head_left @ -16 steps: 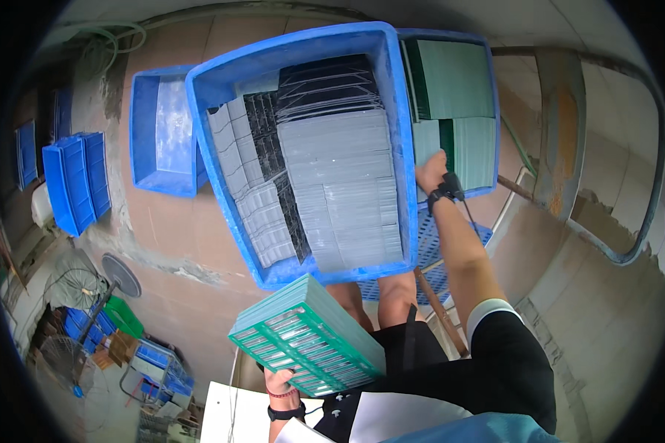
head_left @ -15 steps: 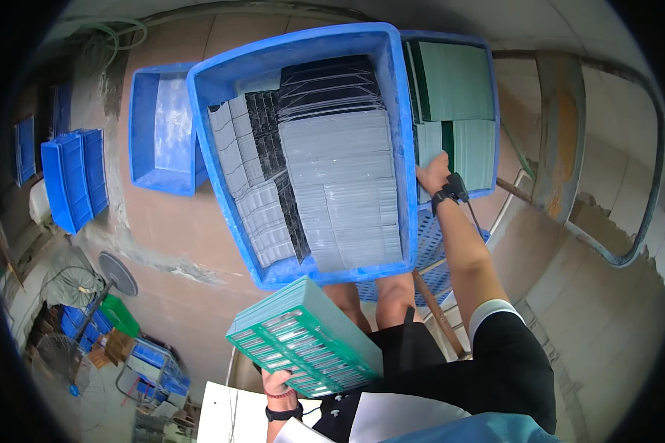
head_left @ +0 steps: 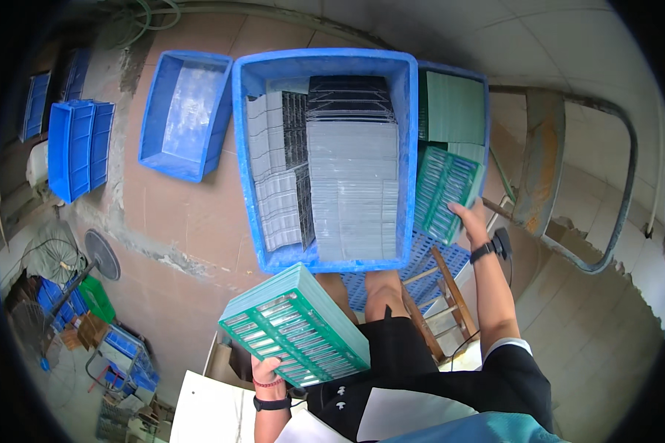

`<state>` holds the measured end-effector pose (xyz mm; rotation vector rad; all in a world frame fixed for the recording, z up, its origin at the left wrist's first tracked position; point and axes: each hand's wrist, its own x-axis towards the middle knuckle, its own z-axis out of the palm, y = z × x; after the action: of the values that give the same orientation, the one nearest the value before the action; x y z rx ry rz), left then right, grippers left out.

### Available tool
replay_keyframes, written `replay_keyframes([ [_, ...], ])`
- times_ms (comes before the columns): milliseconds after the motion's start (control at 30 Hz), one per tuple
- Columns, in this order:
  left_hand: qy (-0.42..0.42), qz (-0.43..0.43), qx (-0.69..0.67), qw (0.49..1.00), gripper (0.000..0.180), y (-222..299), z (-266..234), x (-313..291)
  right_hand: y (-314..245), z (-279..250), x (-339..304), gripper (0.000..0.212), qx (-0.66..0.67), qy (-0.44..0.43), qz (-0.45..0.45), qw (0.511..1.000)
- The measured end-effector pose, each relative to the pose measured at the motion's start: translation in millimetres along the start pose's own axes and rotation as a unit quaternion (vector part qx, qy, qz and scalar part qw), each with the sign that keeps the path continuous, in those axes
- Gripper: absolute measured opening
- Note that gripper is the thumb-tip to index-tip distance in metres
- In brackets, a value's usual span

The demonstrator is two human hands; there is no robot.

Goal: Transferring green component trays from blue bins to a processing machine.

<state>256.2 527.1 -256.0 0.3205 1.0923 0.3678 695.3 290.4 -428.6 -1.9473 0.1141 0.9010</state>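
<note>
My left hand [head_left: 267,371] grips the lower edge of a thick stack of green slotted panels [head_left: 295,332], tilted and held against my body. At the right, my right hand [head_left: 473,223] is closed on the edge of another batch of green slotted panels [head_left: 446,192], with its slotted face up; how many are in it I cannot tell. This batch is tilted over the near part of the right blue crate [head_left: 486,81]. More pale green panels [head_left: 457,107] stand packed in the far part of that crate.
A large blue crate [head_left: 241,184] before me holds rows of grey and black panels [head_left: 353,184]. Another blue crate [head_left: 155,159] lies left. Blue crates [head_left: 81,151] stand farther left. A wooden stool [head_left: 451,295] is near my legs, a metal-framed trolley [head_left: 545,162] at right.
My right hand has lifted a batch of green panels from the right crate and drawn it toward me. The left hand keeps its stack. The view has shifted slightly.
</note>
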Motion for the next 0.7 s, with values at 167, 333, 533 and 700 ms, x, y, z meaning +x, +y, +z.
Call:
replay_keyframes([
  [167, -0.018, 0.044, -0.020, 0.999, 0.073, 3, 6, -23, -65, -53, -101, 0.059, 0.055, 0.011, 0.030, 0.998],
  [333, -0.047, 0.122, -0.073, 0.989, 0.068, 18, 15, -69, -111, -83, -202, 0.055, 0.092, 0.003, 0.080, 0.993],
  [533, -0.050, 0.242, -0.185, 0.951, 0.059, 23, 3, -158, -157, -45, -267, 0.054, 0.157, -0.113, 0.081, 0.978],
  [700, 0.029, 0.366, -0.244, 0.897, 0.052, -15, -21, -274, -196, -8, -289, 0.053, 0.108, -0.314, 0.089, 0.939],
])
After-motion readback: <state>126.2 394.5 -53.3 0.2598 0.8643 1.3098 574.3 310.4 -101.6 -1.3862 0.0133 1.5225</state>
